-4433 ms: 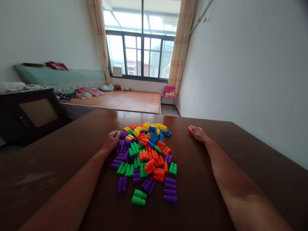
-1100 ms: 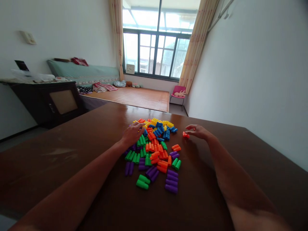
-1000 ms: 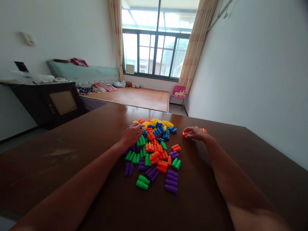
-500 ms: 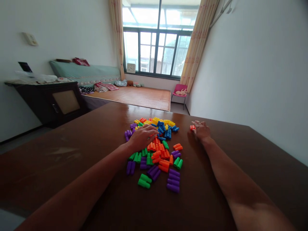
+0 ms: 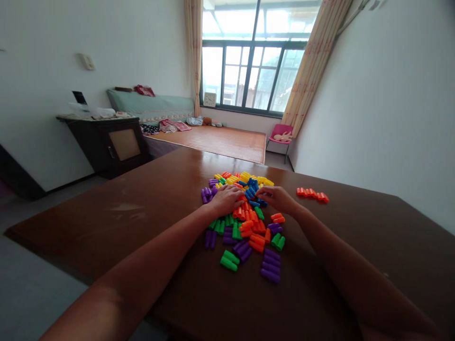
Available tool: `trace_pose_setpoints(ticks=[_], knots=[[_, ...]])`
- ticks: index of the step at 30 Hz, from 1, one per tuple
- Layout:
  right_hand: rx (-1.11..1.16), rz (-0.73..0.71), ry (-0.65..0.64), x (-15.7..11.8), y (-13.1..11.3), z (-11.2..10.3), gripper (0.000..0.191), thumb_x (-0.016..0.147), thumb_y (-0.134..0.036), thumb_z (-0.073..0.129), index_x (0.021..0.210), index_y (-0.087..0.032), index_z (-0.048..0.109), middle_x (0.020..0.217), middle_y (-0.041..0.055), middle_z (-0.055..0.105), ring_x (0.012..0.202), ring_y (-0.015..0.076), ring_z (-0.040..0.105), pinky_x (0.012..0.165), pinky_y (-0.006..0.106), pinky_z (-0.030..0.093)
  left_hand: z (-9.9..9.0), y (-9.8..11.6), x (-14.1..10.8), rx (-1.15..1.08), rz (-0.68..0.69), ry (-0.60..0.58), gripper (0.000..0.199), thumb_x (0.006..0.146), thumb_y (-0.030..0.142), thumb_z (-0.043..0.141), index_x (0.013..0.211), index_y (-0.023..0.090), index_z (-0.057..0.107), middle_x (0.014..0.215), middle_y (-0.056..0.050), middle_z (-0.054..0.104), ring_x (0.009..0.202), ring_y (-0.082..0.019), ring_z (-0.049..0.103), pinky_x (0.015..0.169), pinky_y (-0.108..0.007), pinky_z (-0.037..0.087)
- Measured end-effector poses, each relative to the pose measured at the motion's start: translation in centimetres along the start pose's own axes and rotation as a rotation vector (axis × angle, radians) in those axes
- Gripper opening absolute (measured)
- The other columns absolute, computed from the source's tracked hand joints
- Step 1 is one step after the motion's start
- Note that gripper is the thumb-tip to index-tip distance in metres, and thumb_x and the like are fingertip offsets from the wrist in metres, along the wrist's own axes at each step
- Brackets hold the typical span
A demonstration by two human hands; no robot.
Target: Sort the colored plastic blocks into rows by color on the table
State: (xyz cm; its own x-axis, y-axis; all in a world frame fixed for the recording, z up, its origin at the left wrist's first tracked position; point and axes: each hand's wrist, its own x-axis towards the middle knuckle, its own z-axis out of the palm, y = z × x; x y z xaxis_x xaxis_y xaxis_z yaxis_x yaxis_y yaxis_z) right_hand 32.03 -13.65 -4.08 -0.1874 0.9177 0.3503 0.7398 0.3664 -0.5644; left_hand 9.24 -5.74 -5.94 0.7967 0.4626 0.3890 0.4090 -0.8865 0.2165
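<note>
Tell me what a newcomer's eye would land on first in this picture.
Probably the pile of bright purple, green, orange, blue and yellow pieces on the brown table, with the left hand and right hand at its far half. Next, perhaps, the row of orange pieces right of the hands, or the bright window beyond the table.

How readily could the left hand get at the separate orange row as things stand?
Probably not straight across: the right hand and blue pieces lie between the left hand and the orange row.
</note>
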Motion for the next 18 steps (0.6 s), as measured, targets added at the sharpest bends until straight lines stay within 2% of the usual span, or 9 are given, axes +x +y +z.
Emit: trace_pose_setpoints(ticks=[2,5,9,11,13,15,18], knots=[[0.006,0.002,0.027,0.0,-0.1,-0.2,0.018,0.083,-0.037,0.059,0.085,-0.025,0.072,0.074,0.0011,0.068,0.063,0.0163,0.058,0.063,0.031,0.045,-0.2,0.1,0.0,-0.006,-0.024,-0.020,0.029,0.082,0.031,0.065,0.110,0.026,0.067,0.118,-0.007,0.066,0.119,-0.026,0.055,0.108,-0.048,0.034],[0.077,0.018,0.051,0.2,-0.4,-0.1,0.019,0.082,-0.039,0.061,0.091,-0.025,0.069,0.077,0.0010,0.068,0.064,0.0163,0.059,0.063,0.031,0.047,-0.7,0.1,-0.2,-0.067,-0.008,0.050,0.041,0.078,0.025,0.067,0.118,0.026,0.062,0.122,-0.007,0.064,0.120,-0.026,0.054,0.107,-0.045,0.038],[0.298,0.081,0.066,0.7,-1.0,1.7,0.029,0.077,-0.043,0.068,0.098,-0.025,0.061,0.090,0.0021,0.068,0.074,0.0172,0.063,0.066,0.031,0.051,-0.6,0.9,-0.2,-0.201,0.094,0.164,0.052,0.082,0.019,0.058,0.134,0.025,0.049,0.130,-0.006,0.059,0.123,-0.022,0.052,0.106,-0.037,0.042],[0.419,0.099,0.049,1.0,-1.0,2.5,0.036,0.073,-0.043,0.072,0.098,-0.024,0.056,0.088,0.0016,0.066,0.076,0.0166,0.063,0.066,0.031,0.052,-0.5,1.5,-0.1,-0.210,0.135,0.203,0.055,0.084,0.018,0.057,0.137,0.024,0.044,0.132,-0.007,0.057,0.125,-0.021,0.051,0.107,-0.037,0.041],[0.478,0.115,0.028,1.4,-0.4,2.4,0.041,0.069,-0.042,0.075,0.097,-0.024,0.053,0.083,0.0001,0.065,0.075,0.0159,0.063,0.067,0.031,0.053,-0.4,1.9,-0.2,-0.180,0.157,0.218,0.057,0.084,0.021,0.058,0.139,0.024,0.041,0.137,-0.008,0.053,0.128,-0.023,0.048,0.109,-0.039,0.040],[0.439,0.156,0.083,1.4,1.1,0.8,0.041,0.067,-0.041,0.077,0.095,-0.023,0.053,0.084,0.0006,0.065,0.078,0.0159,0.063,0.070,0.031,0.053,-0.6,1.9,-0.2,-0.134,0.158,0.220,0.059,0.085,0.025,0.059,0.141,0.024,0.040,0.143,-0.009,0.047,0.133,-0.024,0.043,0.111,-0.041,0.038],[0.304,0.332,0.331,-0.2,5.1,-4.2,0.039,0.066,-0.039,0.076,0.093,-0.021,0.056,0.095,0.0049,0.066,0.085,0.0174,0.063,0.075,0.032,0.054,-1.0,1.2,-0.4,-0.078,0.126,0.241,0.053,0.088,0.030,0.056,0.139,0.025,0.043,0.147,-0.008,0.042,0.136,-0.025,0.039,0.114,-0.042,0.035]])
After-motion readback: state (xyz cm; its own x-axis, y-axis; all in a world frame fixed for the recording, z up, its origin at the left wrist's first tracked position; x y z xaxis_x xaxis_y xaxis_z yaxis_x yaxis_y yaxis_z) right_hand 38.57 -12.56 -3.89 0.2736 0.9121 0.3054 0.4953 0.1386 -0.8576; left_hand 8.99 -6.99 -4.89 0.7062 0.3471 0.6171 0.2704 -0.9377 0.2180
